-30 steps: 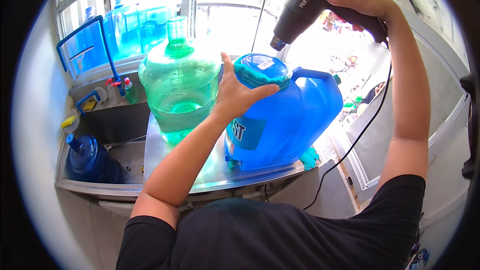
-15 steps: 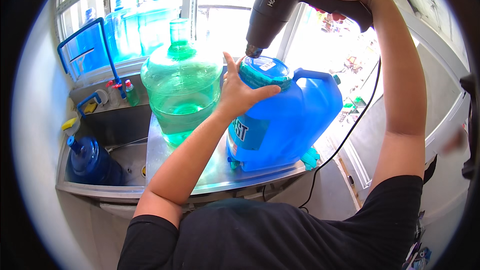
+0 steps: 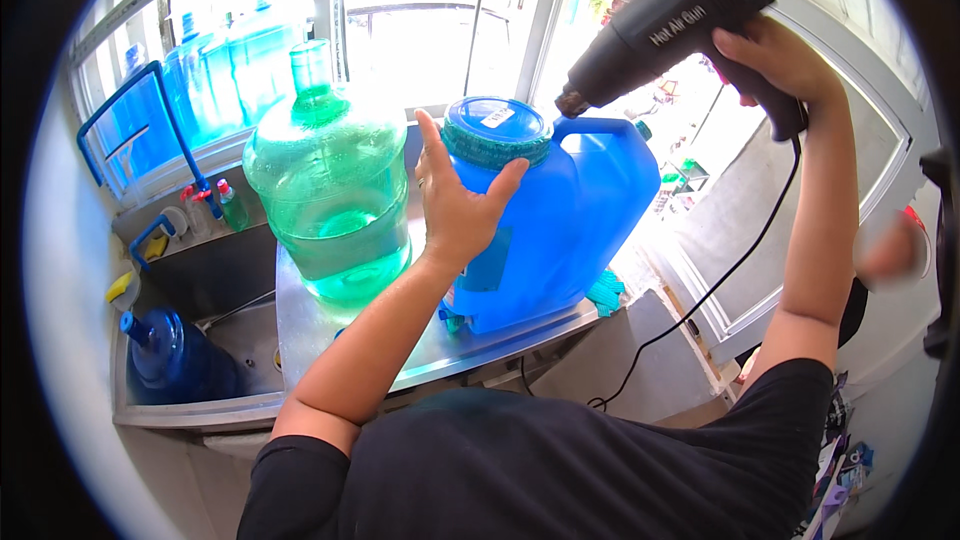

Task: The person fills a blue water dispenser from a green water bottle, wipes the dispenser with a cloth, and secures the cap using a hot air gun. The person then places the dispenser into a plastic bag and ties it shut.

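Note:
A blue jug (image 3: 590, 210) with a handle stands upright on the metal counter. Its round blue lid (image 3: 485, 120) has a white sticker, and a teal wrinkled band (image 3: 495, 152) circles the lid's side. My left hand (image 3: 460, 205) is beside the lid's near left side, thumb and fingers spread apart; whether a fingertip touches the band I cannot tell. Up at the right, my right hand (image 3: 785, 60) grips a black heat gun (image 3: 665, 30) by its handle. The nozzle is tilted down toward the left, just beyond the lid's right edge, above the jug's handle.
A green water bottle (image 3: 335, 200), partly filled, stands left of the jug. A dark blue bottle (image 3: 180, 355) lies in the metal sink (image 3: 260, 305). More blue bottles (image 3: 215, 70) stand behind the window. The heat gun's cord (image 3: 710, 300) hangs at right; a teal cloth (image 3: 606, 292) lies by the counter edge.
The heat gun has swung right, away from above the lid, and tilted flatter. My left hand has loosened from around the band, its thumb lifting off. The view has shifted slightly.

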`<state>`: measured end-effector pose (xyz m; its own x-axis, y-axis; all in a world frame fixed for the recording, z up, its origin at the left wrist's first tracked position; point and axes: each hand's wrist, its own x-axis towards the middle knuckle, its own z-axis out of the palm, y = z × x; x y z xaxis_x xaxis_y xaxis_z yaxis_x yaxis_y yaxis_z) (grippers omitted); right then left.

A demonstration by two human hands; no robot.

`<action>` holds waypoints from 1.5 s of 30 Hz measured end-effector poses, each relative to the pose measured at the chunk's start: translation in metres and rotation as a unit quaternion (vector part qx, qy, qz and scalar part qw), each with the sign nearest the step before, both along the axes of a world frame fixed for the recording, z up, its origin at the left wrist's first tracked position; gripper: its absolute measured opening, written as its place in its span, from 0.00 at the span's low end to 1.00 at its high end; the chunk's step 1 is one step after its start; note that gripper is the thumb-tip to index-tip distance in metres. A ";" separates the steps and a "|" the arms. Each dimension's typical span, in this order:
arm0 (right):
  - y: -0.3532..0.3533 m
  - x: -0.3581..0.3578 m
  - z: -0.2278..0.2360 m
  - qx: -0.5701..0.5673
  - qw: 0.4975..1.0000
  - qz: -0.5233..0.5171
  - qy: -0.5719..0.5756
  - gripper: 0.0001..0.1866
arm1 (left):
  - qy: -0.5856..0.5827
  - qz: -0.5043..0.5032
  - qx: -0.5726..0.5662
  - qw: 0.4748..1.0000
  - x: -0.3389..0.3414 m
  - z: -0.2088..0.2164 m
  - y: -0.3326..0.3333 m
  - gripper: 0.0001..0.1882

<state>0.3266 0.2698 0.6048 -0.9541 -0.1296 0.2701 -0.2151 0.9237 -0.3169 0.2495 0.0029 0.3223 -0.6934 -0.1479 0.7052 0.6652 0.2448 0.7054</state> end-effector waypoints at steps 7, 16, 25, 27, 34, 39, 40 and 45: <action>0.002 0.030 -0.027 -0.073 0.996 0.003 0.055 0.27 | 0.021 -0.002 0.034 0.999 -0.005 -0.010 0.006 0.63; -0.097 0.028 0.009 0.094 0.983 0.140 0.075 0.29 | -0.067 0.001 0.049 0.997 -0.003 -0.011 0.004 0.65; -0.205 -0.025 0.061 0.280 0.952 0.095 -0.082 0.30 | -0.103 -0.006 0.043 0.994 0.003 -0.009 0.003 0.66; -0.212 -0.052 0.059 0.288 0.954 0.054 -0.065 0.31 | -0.104 0.004 0.026 0.994 0.005 -0.008 0.002 0.65; -0.147 -0.129 0.053 0.209 0.977 0.031 -0.007 0.33 | -0.097 -0.018 -0.033 0.995 0.005 -0.001 -0.009 0.62; -0.069 -0.151 0.040 0.113 0.991 0.010 -0.070 0.35 | -0.068 0.013 -0.068 0.995 -0.011 0.014 -0.021 0.62; -0.052 -0.150 0.037 0.088 0.992 0.007 -0.088 0.34 | -0.067 -0.008 -0.077 0.995 -0.015 0.017 -0.023 0.62; 0.025 -0.121 0.011 -0.069 0.992 0.010 -0.101 0.31 | -0.094 -0.066 -0.120 0.986 -0.026 0.027 -0.029 0.68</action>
